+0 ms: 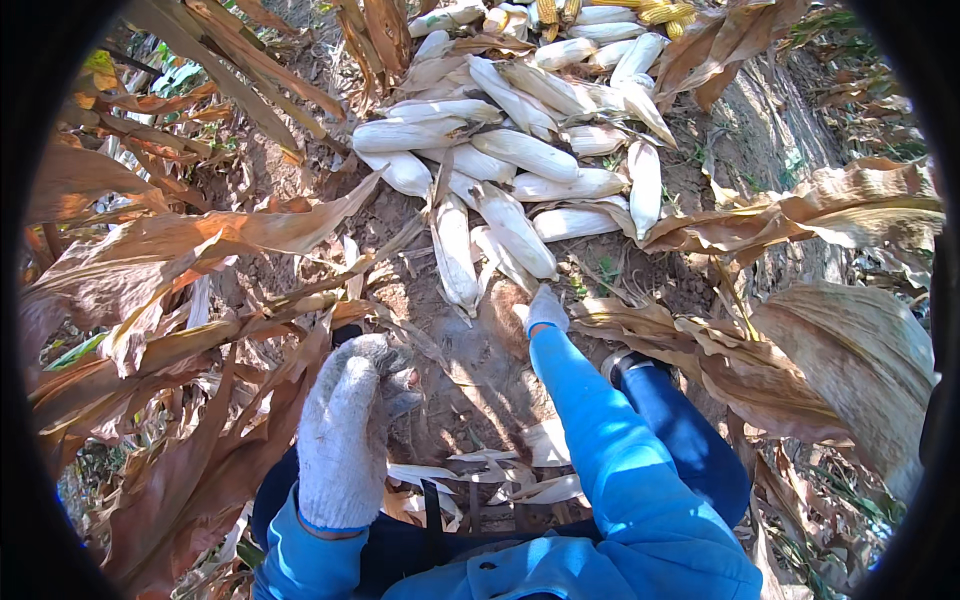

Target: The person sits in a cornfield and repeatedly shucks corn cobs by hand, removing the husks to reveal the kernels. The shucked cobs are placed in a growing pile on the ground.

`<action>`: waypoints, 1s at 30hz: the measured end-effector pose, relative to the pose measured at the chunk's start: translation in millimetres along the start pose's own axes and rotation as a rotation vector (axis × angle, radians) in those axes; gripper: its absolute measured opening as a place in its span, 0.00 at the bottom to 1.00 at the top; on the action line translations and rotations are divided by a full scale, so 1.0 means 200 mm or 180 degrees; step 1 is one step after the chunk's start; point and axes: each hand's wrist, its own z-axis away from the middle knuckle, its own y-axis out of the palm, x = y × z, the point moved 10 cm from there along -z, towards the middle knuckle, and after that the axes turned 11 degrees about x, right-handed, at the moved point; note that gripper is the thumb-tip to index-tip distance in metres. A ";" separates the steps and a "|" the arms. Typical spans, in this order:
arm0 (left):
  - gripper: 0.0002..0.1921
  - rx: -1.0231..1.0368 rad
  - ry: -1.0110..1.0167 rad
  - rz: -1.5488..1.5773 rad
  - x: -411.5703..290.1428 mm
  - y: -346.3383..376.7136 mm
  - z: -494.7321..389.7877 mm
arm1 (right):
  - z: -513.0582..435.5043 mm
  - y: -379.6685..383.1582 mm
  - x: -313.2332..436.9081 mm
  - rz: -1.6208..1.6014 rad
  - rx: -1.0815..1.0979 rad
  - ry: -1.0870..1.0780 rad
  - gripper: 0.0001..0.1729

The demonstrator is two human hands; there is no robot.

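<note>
My left hand, in a grey-white knitted glove, is raised over my left knee with its fingers curled; whether something small is between them is hard to tell. My right hand, gloved too, reaches forward to the near edge of a heap of corn ears in pale husks. Its fingers are at the lower end of a husked-over ear; its grip is not clear. Another ear in its husk lies just to the left. Several peeled yellow cobs lie at the far end of the heap.
Dry brown corn leaves reach in from the right, and more stalks and leaves crowd the left side. Loose husk pieces lie on the bare soil between my legs. My dark shoe is beside my right forearm.
</note>
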 end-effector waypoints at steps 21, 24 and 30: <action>0.18 0.1279 0.0750 -0.3284 0.02 0.32 0.02 | 1.16 -0.24 0.42 0.0044 0.1210 -0.3061 0.18; 0.24 0.1658 0.1158 -0.4882 0.16 0.42 0.10 | 1.57 -0.26 0.33 0.1509 0.1085 -0.2862 0.19; 0.33 0.3259 0.0378 -0.4694 0.57 0.45 0.41 | 2.19 -0.50 0.15 0.1931 -0.0101 -0.3221 0.12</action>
